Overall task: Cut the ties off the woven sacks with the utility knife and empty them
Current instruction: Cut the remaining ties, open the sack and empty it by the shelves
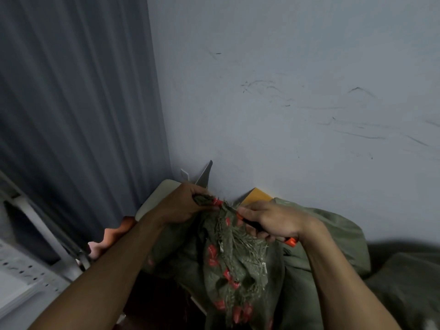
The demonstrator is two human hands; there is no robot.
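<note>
An olive-green woven sack (234, 265) with red printing and frayed edges stands in front of me, its neck bunched up. My left hand (183, 204) grips the gathered neck just left of a red tie (217, 201). My right hand (276, 221) holds an orange-and-black utility knife (291, 241), its blade end pointing up-left at the tie. The blade tip is hard to make out against the fabric.
More green sacks (338, 236) lie to the right against the scuffed white wall (285, 103). A yellow-brown box corner (257, 196) and a white object (157, 198) sit behind. Grey curtain (78, 103) hangs on the left, above a white shelf frame (31, 270).
</note>
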